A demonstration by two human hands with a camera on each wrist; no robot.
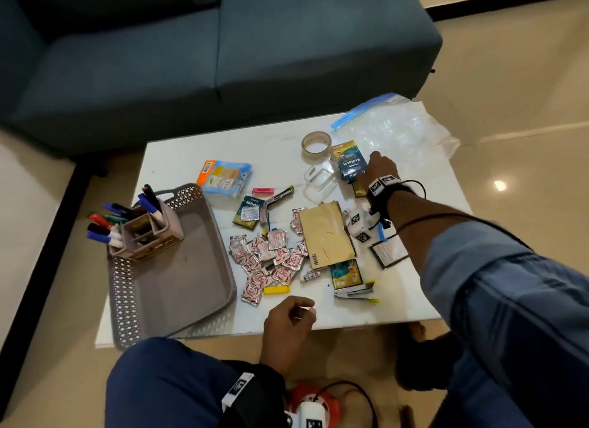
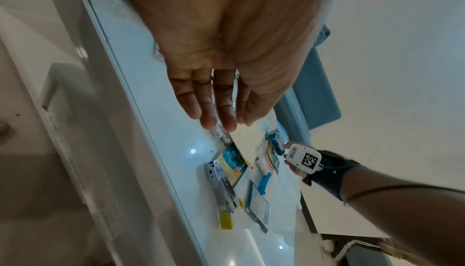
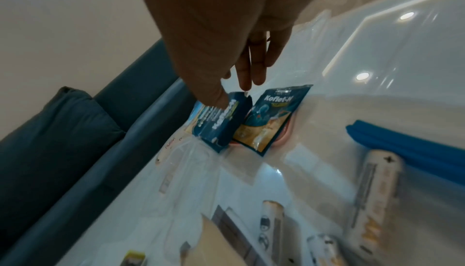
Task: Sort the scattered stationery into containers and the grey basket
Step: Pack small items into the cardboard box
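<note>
On the white table (image 1: 191, 153), my right hand (image 1: 368, 169) reaches to the far right, where two blue Koflet sachets lie. In the right wrist view, thumb and forefinger of that hand (image 3: 232, 95) pinch one blue sachet (image 3: 219, 121), and its edge is bent up off the table. The second sachet (image 3: 271, 119) lies flat beside it. My left hand (image 1: 298, 311) hovers at the table's front edge, loosely curled and holding nothing; its fingers (image 2: 208, 111) look relaxed. The grey basket (image 1: 124, 287) sits at the left with a pen holder (image 1: 149, 236) full of markers standing in it.
A tape roll (image 1: 315, 144), a clear case (image 1: 320, 179) and a zip bag (image 1: 398, 131) lie near the right hand. Mid-table are a brown envelope (image 1: 325, 233), several foil sachets (image 1: 267, 262), a stapler (image 1: 353, 292) and a yellow clip (image 1: 276, 290). A blue sofa (image 1: 223, 45) stands behind.
</note>
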